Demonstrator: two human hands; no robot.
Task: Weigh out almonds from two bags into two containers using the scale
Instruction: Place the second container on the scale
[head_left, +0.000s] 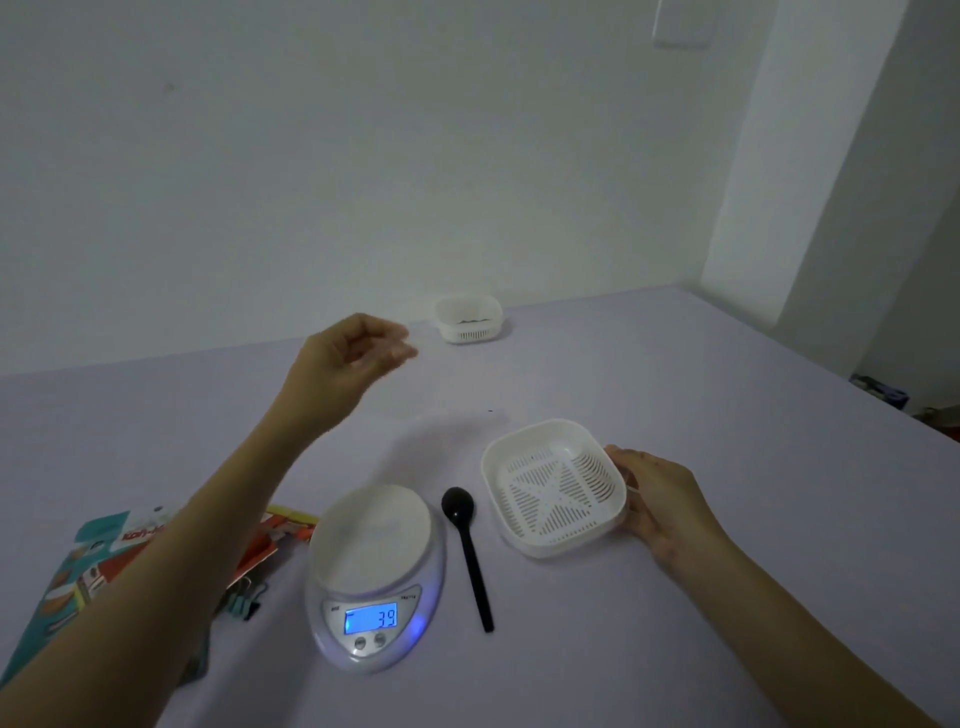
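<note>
1. Right hand (660, 499): fingers grasp right rim of near container (553, 488), right of scale (374, 577).
2. Left hand (345, 364) raised, fingers loosely curled, nothing held.
3. Second container (469, 318) far centre; bags (98, 551) near left.

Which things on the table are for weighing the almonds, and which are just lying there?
For the job: scale, black spoon (probably for scooping), near container gripped by the right hand, far container, bags.
Just lying about: binder clips, clutter past the table's right edge.
</note>
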